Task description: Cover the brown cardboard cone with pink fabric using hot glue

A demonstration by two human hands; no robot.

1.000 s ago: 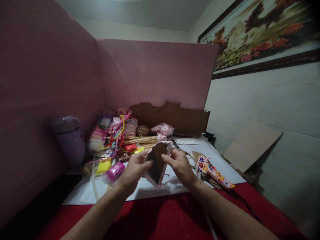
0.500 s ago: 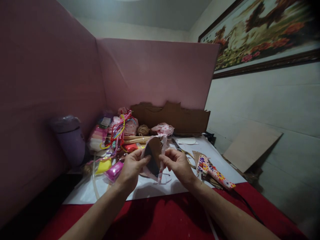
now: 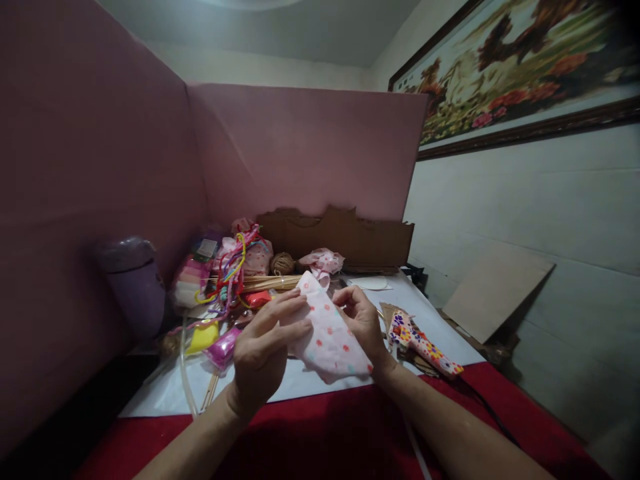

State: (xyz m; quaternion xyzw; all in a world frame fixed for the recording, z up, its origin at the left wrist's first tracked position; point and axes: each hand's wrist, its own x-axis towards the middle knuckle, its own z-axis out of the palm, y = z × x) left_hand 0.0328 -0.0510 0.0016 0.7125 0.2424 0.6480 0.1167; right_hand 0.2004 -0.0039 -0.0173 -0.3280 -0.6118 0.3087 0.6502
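Note:
A piece of white-pink fabric-covered cardboard [image 3: 327, 333] with red dots is held up over the table, its patterned side facing me. My right hand [image 3: 361, 323] grips its right edge, thumb and fingers bent around it, partly hidden behind. My left hand [image 3: 267, 340] lies along its left side, fingers stretched out and touching the fabric. The brown cardboard backing is out of sight on the far side. To the right of my right hand rests a flower-patterned glue gun [image 3: 425, 343].
A red cloth [image 3: 320, 440] and white sheet [image 3: 450, 327] cover the table. At left lie a yellow packet [image 3: 203, 337], a purple packet [image 3: 223, 348] and pipe cleaners [image 3: 240, 257]. Wooden sticks [image 3: 270, 283], a twine ball [image 3: 283, 264] and torn cardboard [image 3: 370, 240] are behind.
The fabric-covered piece has been turned over, from its cardboard side to its dotted side. My left hand has loosened from a pinch to stretched fingers. The view has shifted slightly.

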